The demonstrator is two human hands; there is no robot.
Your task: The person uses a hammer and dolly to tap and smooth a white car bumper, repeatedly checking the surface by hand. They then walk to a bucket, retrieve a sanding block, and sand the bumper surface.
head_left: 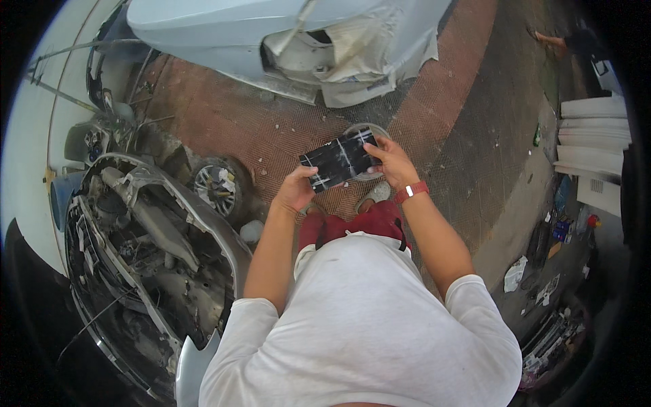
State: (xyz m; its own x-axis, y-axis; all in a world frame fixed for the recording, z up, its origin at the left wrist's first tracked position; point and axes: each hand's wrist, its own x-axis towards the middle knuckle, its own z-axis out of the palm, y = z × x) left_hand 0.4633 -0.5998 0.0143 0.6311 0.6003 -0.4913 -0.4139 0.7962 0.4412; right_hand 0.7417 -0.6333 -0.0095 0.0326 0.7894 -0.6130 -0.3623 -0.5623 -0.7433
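Between my two hands is a black rectangular sheet (339, 161) with whitish crease lines and smears, looking like worn sandpaper. My left hand (297, 190) pinches its left end, the thumb lying on top. Its right end is gripped by my right hand (391, 161), also with the thumb on the upper face; a red band circles that wrist. The sheet is held up in front of my legs and partly hides a round, pale-rimmed bucket (380, 129) beneath it. The fingers under the sheet are mostly hidden.
Ahead stands a pale blue car body (217, 34) with a whitish patched corner. Stripped car parts (156, 251) and a wheel (218, 186) crowd the left. White stacked panels (593, 132) and scattered litter (515, 273) lie right. Another person's foot (550, 41) shows at the far right.
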